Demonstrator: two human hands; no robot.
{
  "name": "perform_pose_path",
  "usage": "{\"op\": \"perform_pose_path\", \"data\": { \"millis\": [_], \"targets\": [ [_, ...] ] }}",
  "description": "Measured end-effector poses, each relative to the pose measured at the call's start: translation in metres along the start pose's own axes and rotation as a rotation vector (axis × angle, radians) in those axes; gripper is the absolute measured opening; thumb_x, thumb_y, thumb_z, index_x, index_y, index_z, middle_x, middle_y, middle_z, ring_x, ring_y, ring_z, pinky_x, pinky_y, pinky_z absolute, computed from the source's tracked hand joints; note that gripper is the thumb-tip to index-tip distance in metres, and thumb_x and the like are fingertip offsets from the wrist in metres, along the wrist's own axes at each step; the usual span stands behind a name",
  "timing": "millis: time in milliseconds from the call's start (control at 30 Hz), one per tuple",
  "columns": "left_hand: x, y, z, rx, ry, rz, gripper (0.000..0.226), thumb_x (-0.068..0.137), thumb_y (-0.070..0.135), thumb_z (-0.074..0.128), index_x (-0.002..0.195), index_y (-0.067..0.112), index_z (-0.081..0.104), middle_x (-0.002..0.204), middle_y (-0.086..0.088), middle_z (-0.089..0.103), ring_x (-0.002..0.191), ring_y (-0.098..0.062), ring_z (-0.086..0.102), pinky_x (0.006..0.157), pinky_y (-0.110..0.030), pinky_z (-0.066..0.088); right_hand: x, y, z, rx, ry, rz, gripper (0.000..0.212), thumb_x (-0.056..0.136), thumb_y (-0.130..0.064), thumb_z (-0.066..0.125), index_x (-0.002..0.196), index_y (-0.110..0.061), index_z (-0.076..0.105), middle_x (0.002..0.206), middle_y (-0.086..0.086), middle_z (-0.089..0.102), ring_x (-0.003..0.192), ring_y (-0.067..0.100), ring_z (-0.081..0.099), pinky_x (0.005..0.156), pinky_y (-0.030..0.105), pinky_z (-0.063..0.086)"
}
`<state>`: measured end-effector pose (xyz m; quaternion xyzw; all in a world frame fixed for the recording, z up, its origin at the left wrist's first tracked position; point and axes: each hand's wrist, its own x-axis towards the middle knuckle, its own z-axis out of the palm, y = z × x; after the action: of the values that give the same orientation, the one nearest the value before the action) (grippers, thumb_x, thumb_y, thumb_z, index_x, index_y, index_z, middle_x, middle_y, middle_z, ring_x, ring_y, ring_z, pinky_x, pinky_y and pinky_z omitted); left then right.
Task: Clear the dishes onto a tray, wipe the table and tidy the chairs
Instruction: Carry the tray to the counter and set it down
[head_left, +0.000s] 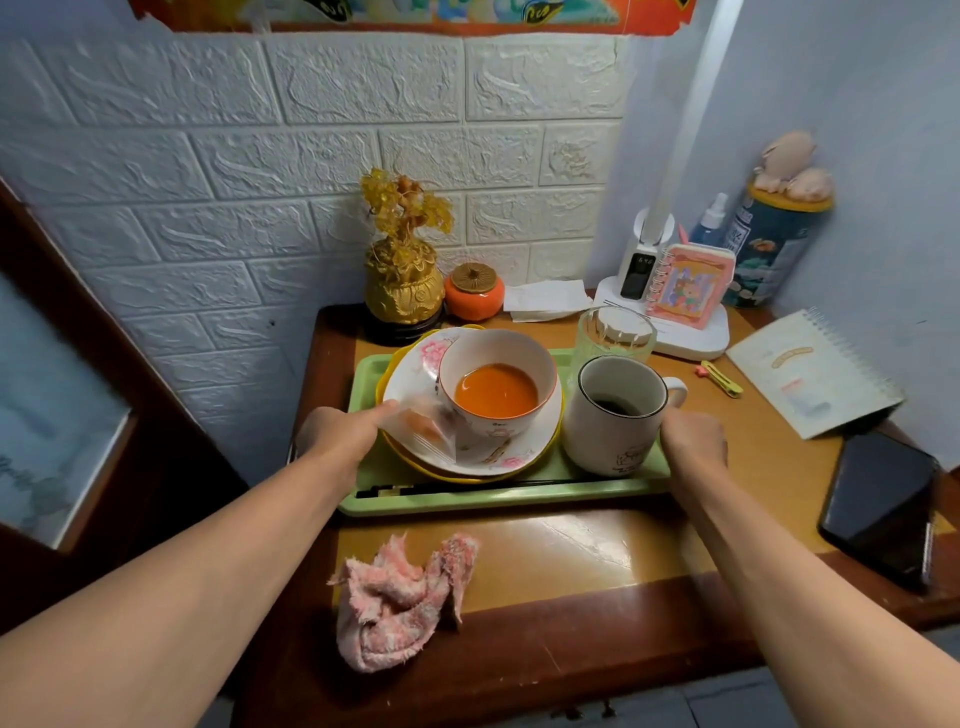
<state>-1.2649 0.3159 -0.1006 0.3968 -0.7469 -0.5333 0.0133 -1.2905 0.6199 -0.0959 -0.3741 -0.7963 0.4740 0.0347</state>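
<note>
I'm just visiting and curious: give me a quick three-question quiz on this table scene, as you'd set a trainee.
1. True or false: the bowl with orange liquid sits on the stacked plates.
2. What lies along the near edge of the green tray: A spoon, B black chopsticks, C fork?
3. Which item lies on the table nearest the camera?

Key: 1 true. 2 B. 3 the pink cloth.
</note>
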Motion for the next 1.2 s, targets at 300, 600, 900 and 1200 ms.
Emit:
{"op": "perform_pose_path", "data": {
  "millis": [300,600,900,1200],
  "targets": [
    [-0.002,0.0,-0.004,0.091,-0.001,0.031,0.082,0.072,0.052,0.074,0.127,-0.003,0.049,0.123,-0.019,0.058,0.111,-0.036,0.056,0.079,-0.041,0.048,0.003,0.005,-0.001,-0.128,-0.05,-0.069,0.049,0.097,-0.046,0.03,0.062,-0.018,0.05,0.099,0.017,0.061,0.103,0.034,0.05,0.076,0.04,0.035],
    [-0.025,-0.002,-0.014,0.204,-0.011,0.138,0.052,0.088,0.039,0.063,0.122,0.001,0.056,0.118,-0.015,0.06,0.103,-0.033,0.058,0.068,-0.036,0.045,-0.029,0.006,-0.019,-0.166,-0.033,-0.184,0.044,0.095,-0.039,0.04,0.127,-0.012,0.054,0.132,0.014,0.051,0.126,0.035,0.036,0.101,0.045,0.034],
    [-0.065,-0.009,-0.039,0.163,-0.031,0.25,0.057,0.091,0.03,0.059,0.14,0.008,0.037,0.141,-0.014,0.042,0.128,-0.032,0.043,0.098,-0.041,0.041,-0.108,0.012,-0.039,-0.181,0.003,-0.407,0.051,0.088,-0.028,0.058,0.133,-0.009,0.043,0.135,0.019,0.041,0.127,0.034,0.031,0.105,0.046,0.031],
    [-0.11,-0.031,-0.074,0.162,-0.059,0.295,0.063,0.089,0.027,0.062,0.142,0.009,0.034,0.144,-0.015,0.04,0.131,-0.03,0.041,0.106,-0.038,0.036,-0.162,0.019,-0.044,-0.22,-0.069,-0.574,0.057,0.085,-0.029,0.062,0.135,-0.011,0.042,0.137,0.018,0.041,0.129,0.033,0.03,0.105,0.042,0.029]
  ]
}}
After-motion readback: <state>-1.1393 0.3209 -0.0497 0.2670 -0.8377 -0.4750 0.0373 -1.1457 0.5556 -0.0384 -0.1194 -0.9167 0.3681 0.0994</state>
